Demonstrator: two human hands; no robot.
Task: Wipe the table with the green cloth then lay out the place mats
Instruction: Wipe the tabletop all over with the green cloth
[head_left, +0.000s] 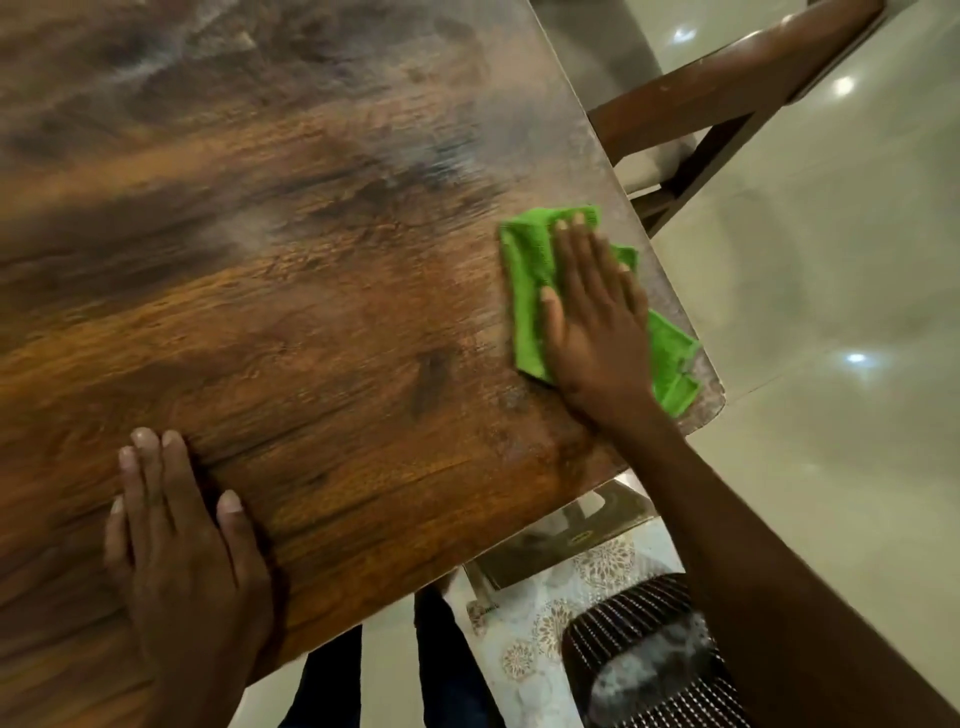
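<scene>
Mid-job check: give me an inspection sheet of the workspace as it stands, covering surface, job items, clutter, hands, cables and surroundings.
Surface: wooden table, dark grain, hazy sheen toward the far side.
Job's things: green cloth bunched flat near the table's right edge and corner; patterned mats show below the table's near edge.
Clutter: nothing seen on the tabletop.
Hands: right hand presses flat on the cloth; left hand rests flat on the table near its front edge.
Cables: nothing seen.
Surroundings: wooden chair past the far right edge; glossy tiled floor; striped dark seat at lower right.
</scene>
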